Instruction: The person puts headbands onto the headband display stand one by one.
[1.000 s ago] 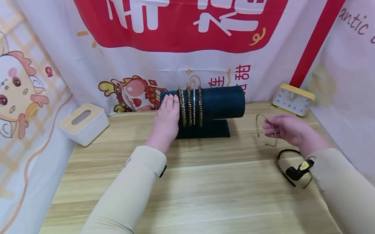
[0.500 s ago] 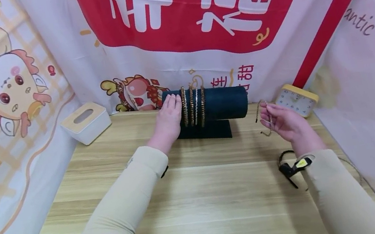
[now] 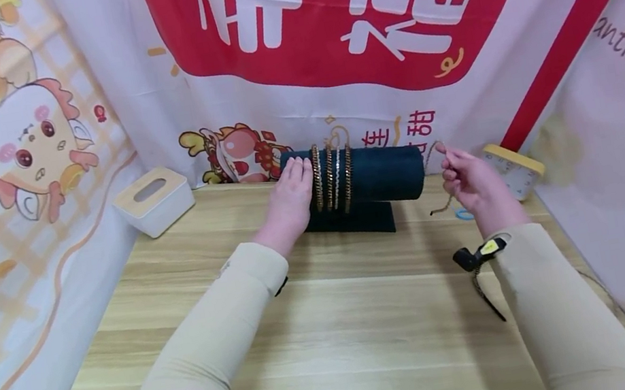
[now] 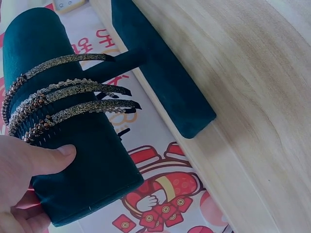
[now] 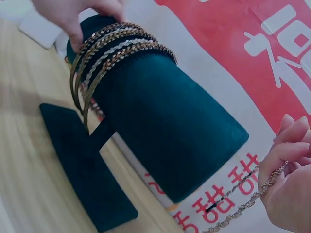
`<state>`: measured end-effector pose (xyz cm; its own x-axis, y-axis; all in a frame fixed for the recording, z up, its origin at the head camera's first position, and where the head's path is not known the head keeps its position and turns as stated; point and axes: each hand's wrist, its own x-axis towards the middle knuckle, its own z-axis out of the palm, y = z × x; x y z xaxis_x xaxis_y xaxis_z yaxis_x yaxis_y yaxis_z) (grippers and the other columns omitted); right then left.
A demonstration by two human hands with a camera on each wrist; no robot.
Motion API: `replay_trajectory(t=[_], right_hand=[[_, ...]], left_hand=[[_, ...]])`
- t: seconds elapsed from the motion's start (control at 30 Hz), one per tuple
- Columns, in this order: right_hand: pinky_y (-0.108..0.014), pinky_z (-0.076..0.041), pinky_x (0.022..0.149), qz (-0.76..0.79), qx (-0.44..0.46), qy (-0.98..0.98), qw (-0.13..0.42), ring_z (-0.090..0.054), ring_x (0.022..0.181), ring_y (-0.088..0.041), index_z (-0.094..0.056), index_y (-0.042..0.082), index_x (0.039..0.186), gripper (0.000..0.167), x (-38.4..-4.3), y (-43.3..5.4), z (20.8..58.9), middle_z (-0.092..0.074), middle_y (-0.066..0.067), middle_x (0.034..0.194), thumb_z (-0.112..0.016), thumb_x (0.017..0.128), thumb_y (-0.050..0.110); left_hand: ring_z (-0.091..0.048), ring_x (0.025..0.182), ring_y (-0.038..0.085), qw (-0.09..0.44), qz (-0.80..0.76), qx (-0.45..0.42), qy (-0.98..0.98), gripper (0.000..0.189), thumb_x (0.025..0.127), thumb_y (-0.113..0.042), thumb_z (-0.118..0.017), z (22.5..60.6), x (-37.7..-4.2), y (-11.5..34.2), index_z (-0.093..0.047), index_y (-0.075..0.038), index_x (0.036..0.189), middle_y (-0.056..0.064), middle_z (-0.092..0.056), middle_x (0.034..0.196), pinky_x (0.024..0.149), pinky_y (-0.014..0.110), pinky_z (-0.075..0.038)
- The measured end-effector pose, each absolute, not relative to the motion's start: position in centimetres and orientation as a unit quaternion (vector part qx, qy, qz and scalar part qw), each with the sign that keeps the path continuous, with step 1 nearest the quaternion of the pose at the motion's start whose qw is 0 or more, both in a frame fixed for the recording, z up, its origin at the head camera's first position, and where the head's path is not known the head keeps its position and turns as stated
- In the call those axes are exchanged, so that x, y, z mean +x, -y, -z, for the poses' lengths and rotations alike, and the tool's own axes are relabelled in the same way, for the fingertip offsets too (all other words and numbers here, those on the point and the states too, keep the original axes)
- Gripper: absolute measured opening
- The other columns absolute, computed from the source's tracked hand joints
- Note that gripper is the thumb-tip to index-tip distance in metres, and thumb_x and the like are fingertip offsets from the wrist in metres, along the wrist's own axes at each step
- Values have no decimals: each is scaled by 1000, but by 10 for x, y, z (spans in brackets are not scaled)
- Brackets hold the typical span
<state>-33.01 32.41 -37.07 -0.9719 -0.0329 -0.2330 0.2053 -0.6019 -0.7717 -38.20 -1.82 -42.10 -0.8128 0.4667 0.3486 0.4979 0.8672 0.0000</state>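
A dark green velvet display stand, a padded roll on a flat base, stands at the back of the table. Several chain-like headbands in gold, dark and silver tones sit side by side round its left part, their open ends hanging free below. My left hand grips the roll's left end, thumb on one side and fingers on the other. Off the roll's right end, my right hand pinches a thin beaded headband, whose open ends point toward the roll.
A dark headband lies on the table under my right wrist, with another thin one at the right edge. A yellow clock stands behind my right hand, a small blue ring beside it. The tissue box is at back left.
My right hand has risen from near the table and come closer to the roll's right end, carrying the thin headband. My left hand stays on the left end. The head view has shifted slightly.
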Motion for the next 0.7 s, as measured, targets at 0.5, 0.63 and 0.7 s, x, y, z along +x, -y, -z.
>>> replay_trajectory(t=[0.5,0.63,0.7], right_hand=[[-17,-36,45,858,119,-497,51,-49,54,-11,-52,7,133,29,-362,-277,365,-57,-5,72,-44,105,12],[-20,-50,69,711,123,-692,-3,-62,78,-13,-52,6,141,39,-361,-261,359,-64,-8,95,-52,104,15],[-25,-51,87,610,113,-784,-23,-62,98,-17,-50,5,145,44,-361,-256,356,-64,-13,114,-55,102,14]], left_hand=[[-32,140,36,178,27,-260,949,54,94,8,-51,422,-380,14,-38,6,146,25,-41,147,116,37,-23],[-34,139,37,189,18,-260,947,54,93,8,-52,423,-381,16,-39,6,145,25,-43,145,116,37,-23],[-35,139,37,194,16,-257,947,53,93,8,-52,422,-381,18,-40,6,145,25,-43,145,116,37,-24]])
